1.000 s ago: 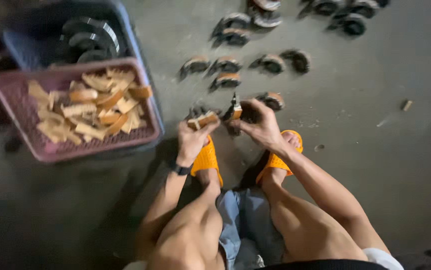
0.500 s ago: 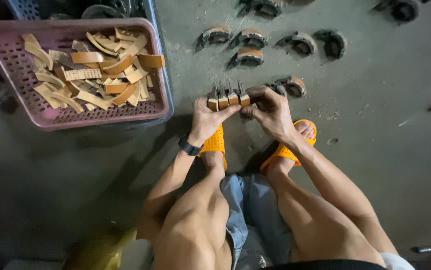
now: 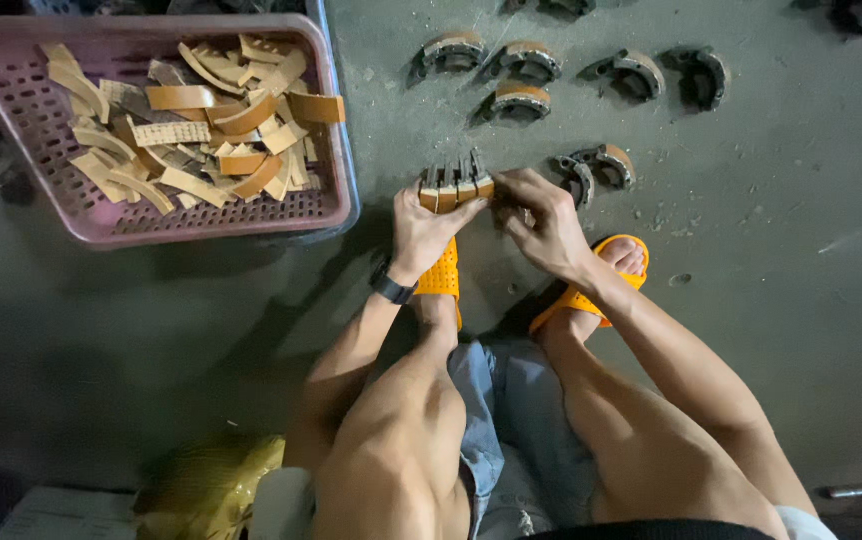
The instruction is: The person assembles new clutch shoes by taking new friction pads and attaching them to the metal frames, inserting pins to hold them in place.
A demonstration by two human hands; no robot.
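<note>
Together, left hand (image 3: 429,228) and right hand (image 3: 543,222), fingers closed around brake shoe stack (image 3: 456,184)

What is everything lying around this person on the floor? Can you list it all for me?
Stack of curved shoes: one bundle of about four, dark metal with tan lining, held between both hands above the floor.
Loose curved shoes: about eight or more, dark with tan lining, laid out on the floor ahead, some cut off at the top edge.
Basket: one, pink, perforated, on the floor at upper left.
Lining strips: many, tan and orange-brown, curved, piled in the basket.
Bag: one, yellowish, lower left.
Floor: grey concrete.
Sandals: two, orange, on the feet.
Wristband: one, black, left wrist.
Left hand: grips the stack.
Right hand: grips the stack.
</note>
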